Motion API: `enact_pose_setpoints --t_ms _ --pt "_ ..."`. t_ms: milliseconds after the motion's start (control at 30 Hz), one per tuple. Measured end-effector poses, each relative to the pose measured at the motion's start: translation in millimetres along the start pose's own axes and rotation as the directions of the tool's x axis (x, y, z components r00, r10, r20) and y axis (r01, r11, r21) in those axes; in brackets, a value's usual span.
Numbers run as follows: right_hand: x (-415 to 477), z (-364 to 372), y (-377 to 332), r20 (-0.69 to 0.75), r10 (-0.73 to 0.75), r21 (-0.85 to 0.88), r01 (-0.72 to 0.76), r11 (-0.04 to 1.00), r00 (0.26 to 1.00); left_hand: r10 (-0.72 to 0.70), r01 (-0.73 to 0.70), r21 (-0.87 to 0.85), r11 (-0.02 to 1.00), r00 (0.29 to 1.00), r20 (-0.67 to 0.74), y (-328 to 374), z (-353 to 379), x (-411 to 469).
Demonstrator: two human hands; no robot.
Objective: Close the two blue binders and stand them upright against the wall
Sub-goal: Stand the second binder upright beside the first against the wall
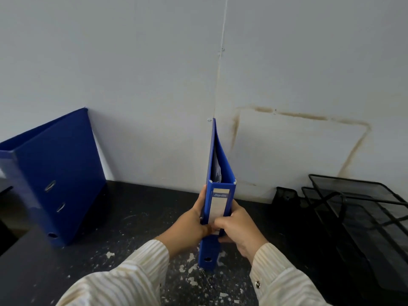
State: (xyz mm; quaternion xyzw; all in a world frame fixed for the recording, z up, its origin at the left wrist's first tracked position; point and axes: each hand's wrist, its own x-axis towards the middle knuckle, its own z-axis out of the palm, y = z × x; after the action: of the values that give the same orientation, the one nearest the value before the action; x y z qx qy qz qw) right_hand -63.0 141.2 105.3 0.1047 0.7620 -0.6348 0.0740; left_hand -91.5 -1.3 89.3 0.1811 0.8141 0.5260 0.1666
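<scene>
Gripping upright binder point(225, 166); spine label point(218, 206) reads, perhaps, Bantex.

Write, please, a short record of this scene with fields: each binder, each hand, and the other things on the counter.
centre binder: closed, upright on the counter, spine toward the camera, papers inside; far edge at the wall
left binder: closed, standing at the wall, no hand on it
left hand: grips the centre binder's left side
right hand: grips its right side
other things: black mesh trays at the right
task state: both binders closed; centre one not yet released
</scene>
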Motion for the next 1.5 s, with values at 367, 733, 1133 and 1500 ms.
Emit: enact_pose_setpoints --t_ms 367,733,1133,1500 --pt "32.5 141.0 -29.9 0.139 -0.032 -0.001 0.032 0.999 0.990 -0.048 0.047 -0.011 0.999 0.994 -0.100 -62.9 -131.2 -46.4" --pt "68.2 291.1 -64.0 0.137 -0.043 0.038 0.038 0.999 0.990 -0.044 0.054 0.056 0.997 0.986 -0.161 -125.1 -267.9 -73.9" --pt "65.4 320.3 -84.2 0.051 -0.189 -0.180 0.195 0.964 0.981 0.003 0.004 0.033 0.999 0.974 -0.227 -141.0 -290.0 -73.7" --pt "39.7 318.8 -130.1 0.008 -0.543 -0.603 0.437 0.667 0.840 0.244 -0.222 0.103 0.970 0.887 -0.391 -95.1 -307.4 -108.2"
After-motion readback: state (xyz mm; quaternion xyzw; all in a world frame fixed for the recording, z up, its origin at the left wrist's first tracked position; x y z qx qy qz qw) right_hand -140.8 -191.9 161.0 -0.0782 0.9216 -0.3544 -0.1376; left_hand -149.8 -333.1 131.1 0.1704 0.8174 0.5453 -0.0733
